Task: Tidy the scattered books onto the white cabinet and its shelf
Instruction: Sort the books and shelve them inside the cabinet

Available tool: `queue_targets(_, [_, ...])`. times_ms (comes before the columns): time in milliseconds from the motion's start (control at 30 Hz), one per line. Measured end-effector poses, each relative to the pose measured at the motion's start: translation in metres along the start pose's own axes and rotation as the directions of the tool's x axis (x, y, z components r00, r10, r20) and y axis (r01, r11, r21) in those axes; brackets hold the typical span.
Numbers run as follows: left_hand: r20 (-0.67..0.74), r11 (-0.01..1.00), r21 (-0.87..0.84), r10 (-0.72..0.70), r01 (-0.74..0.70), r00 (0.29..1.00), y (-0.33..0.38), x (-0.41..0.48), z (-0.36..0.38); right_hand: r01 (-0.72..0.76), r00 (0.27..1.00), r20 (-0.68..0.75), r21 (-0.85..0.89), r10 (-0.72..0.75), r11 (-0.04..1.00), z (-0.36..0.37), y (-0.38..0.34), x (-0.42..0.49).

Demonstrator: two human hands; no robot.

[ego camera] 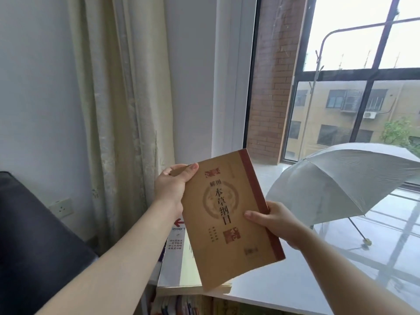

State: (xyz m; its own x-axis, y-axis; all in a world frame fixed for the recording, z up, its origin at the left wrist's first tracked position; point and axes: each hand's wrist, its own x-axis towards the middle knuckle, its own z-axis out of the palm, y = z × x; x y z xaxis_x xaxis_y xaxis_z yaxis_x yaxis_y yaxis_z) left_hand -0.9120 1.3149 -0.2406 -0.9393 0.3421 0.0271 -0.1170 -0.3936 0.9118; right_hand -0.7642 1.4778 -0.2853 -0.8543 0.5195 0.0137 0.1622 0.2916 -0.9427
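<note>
I hold a tan book with a dark red spine and black Chinese title up in the air, cover toward me. My left hand pinches its upper left corner, thumb on the cover. My right hand grips the spine edge on the right, thumb across the cover. Under the book, a white book with a red arrow lies flat on the white cabinet top. Below the cabinet's front edge, the spines of several books stand on its shelf.
An open grey umbrella rests on the glossy window sill at the right, its handle pointing toward me. A cream curtain hangs at the left beside a wall socket. A dark object fills the lower left.
</note>
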Motion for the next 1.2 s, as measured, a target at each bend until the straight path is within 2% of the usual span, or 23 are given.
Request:
queue_targets(67, [-0.085, 0.986, 0.161, 0.068, -0.053, 0.994, -0.009, 0.006, 0.003, 0.036, 0.999, -0.041, 0.110, -0.032, 0.993, 0.004, 0.003, -0.001])
queue_targets(100, [-0.109, 0.930, 0.358, 0.136, -0.089, 0.985, -0.016, 0.008, 0.005, 0.041, 0.997, -0.064, 0.157, -0.032, 0.987, 0.006, 0.002, -0.002])
queue_targets(133, [-0.111, 0.817, 0.566, 0.207, -0.109, 0.972, -0.024, 0.008, 0.006, 0.038, 0.996, -0.081, 0.181, -0.023, 0.983, 0.009, 0.002, -0.001])
queue_targets(167, [-0.110, 0.706, 0.698, 0.270, -0.119, 0.957, -0.033, 0.005, 0.008, 0.036, 0.995, -0.099, 0.197, -0.016, 0.980, 0.015, 0.001, 0.000])
queue_targets(200, [-0.094, 0.658, 0.740, 0.303, -0.137, 0.948, -0.040, 0.001, 0.011, 0.053, 0.991, -0.131, 0.203, -0.027, 0.978, 0.021, -0.003, 0.002])
queue_targets(233, [-0.044, 0.701, 0.694, 0.267, -0.163, 0.963, -0.047, -0.005, 0.015, 0.088, 0.983, -0.176, 0.194, -0.053, 0.977, 0.028, -0.007, 0.003])
queue_targets(267, [0.053, 0.813, 0.555, 0.178, -0.177, 0.983, -0.053, -0.011, 0.020, 0.134, 0.969, -0.229, 0.159, -0.096, 0.978, 0.036, -0.011, 0.004])
queue_targets(300, [0.172, 0.919, 0.375, 0.056, -0.118, 0.983, -0.057, -0.020, 0.027, 0.175, 0.953, -0.266, 0.092, -0.145, 0.980, 0.043, -0.016, 0.006])
queue_targets(333, [0.279, 0.965, 0.257, -0.028, -0.047, 0.960, -0.059, -0.027, 0.033, 0.199, 0.940, -0.287, 0.014, -0.187, 0.980, 0.051, -0.019, 0.006])
queue_targets(367, [0.339, 0.976, 0.218, -0.060, -0.017, 0.939, -0.061, -0.029, 0.036, 0.216, 0.933, -0.281, -0.062, -0.225, 0.974, 0.058, -0.022, 0.005])
queue_targets(467, [0.269, 0.990, 0.130, -0.094, 0.061, 0.959, -0.057, -0.015, 0.033, 0.259, 0.953, -0.105, -0.202, -0.283, 0.945, 0.070, -0.022, 0.004])
queue_targets(533, [0.201, 0.975, -0.007, -0.218, 0.223, 0.955, -0.054, -0.004, 0.021, 0.253, 0.968, 0.039, -0.173, -0.250, 0.952, 0.068, -0.022, 0.005])
queue_targets(600, [0.112, 0.936, -0.083, -0.331, 0.341, 0.937, -0.056, 0.003, 0.005, 0.184, 0.980, 0.095, -0.105, -0.174, 0.977, 0.066, -0.021, 0.011])
queue_targets(700, [0.046, 0.922, 0.038, -0.387, 0.385, 0.921, -0.063, 0.010, -0.015, 0.080, 0.994, -0.036, -0.361, -0.100, 0.929, 0.069, -0.002, 0.025])
queue_targets(733, [0.036, 0.919, 0.095, -0.386, 0.382, 0.922, -0.065, 0.014, -0.022, -0.018, 0.995, -0.095, -0.341, -0.016, 0.940, 0.072, 0.009, 0.029])
queue_targets(800, [0.028, 0.901, 0.207, -0.395, 0.381, 0.918, -0.071, 0.021, -0.036, -0.248, 0.967, -0.102, -0.147, 0.234, 0.958, 0.077, 0.037, 0.033])
queue_targets(833, [0.017, 0.882, 0.269, -0.407, 0.388, 0.913, -0.076, 0.025, -0.044, -0.355, 0.934, -0.059, -0.052, 0.352, 0.933, 0.081, 0.049, 0.032])
queue_targets(900, [-0.025, 0.818, 0.416, -0.426, 0.397, 0.904, -0.089, 0.031, -0.059, -0.492, 0.870, 0.051, 0.040, 0.490, 0.870, 0.090, 0.069, 0.027])
queue_targets(967, [-0.113, 0.673, 0.643, -0.388, 0.365, 0.915, -0.107, 0.037, -0.075, -0.493, 0.867, 0.101, 0.039, 0.487, 0.869, 0.099, 0.080, 0.024])
queue_targets(1033, [-0.199, 0.400, 0.855, -0.335, 0.330, 0.921, -0.122, 0.040, -0.088, -0.479, 0.874, 0.106, 0.024, 0.474, 0.878, 0.104, 0.086, 0.029])
queue_targets(1067, [-0.220, 0.324, 0.886, -0.333, 0.331, 0.917, -0.126, 0.041, -0.091, -0.475, 0.876, 0.115, 0.029, 0.469, 0.880, 0.105, 0.087, 0.032])
queue_targets(1100, [-0.224, 0.335, 0.872, -0.377, 0.358, 0.899, -0.128, 0.041, -0.093, -0.477, 0.874, 0.124, 0.042, 0.469, 0.878, 0.106, 0.088, 0.035])
queue_targets(1200, [-0.184, 0.522, 0.712, -0.505, 0.469, 0.843, -0.131, 0.044, -0.090, -0.504, 0.861, 0.127, 0.078, 0.493, 0.860, 0.110, 0.093, 0.040])
